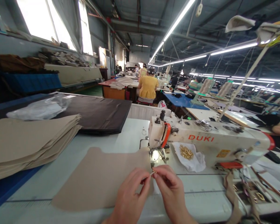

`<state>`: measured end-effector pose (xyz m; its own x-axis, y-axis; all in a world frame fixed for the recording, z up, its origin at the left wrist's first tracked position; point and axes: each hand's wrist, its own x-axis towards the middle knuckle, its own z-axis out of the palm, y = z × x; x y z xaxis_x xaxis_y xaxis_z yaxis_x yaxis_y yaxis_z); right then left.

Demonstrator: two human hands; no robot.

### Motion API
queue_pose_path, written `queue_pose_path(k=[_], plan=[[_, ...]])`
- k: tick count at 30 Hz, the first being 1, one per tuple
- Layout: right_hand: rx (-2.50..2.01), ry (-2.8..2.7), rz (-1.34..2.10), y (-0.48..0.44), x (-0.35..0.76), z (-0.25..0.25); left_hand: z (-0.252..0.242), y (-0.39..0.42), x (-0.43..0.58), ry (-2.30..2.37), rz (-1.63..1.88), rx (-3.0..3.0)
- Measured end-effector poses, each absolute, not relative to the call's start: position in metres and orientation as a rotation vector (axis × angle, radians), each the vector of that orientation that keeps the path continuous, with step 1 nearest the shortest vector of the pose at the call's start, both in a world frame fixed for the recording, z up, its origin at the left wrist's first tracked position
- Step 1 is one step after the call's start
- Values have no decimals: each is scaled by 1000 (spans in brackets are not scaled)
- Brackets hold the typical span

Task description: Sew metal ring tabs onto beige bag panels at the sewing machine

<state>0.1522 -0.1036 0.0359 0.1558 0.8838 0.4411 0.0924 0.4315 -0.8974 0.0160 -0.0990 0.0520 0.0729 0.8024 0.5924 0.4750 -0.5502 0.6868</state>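
My left hand (132,194) and my right hand (170,189) meet just in front of the sewing machine's needle area. Fingertips of both hands pinch a small, thin light-coloured piece (152,173) between them; its exact kind is too small to tell. Under and beside my left hand a beige fabric panel (100,177) lies flat, its right edge by the presser foot. The white machine (207,137) has its lamp lit over the needle plate. Behind my right hand, a white cloth (197,160) holds a pile of small gold-coloured metal parts (186,152).
Stacked beige panels (32,137) lie at the left, near dark folded material (100,112) and a clear plastic bag (43,107). At the right are a parts tray (266,203) and hanging straps (231,193). A person in yellow (148,85) sits farther back.
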Motion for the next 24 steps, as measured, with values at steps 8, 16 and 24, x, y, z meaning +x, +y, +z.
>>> queue_pose_path(k=[8, 16, 24], plan=[[-998, -1320, 816, -114, 148, 39, 51, -104, 10, 1225, 1459, 1963], [-1017, -1384, 723, -112, 151, 41, 41, -100, -1, 1143, 1461, 2004], [-1081, -1485, 772, -106, 162, 40, 44, -91, -4, 1225, 1131, 1507]])
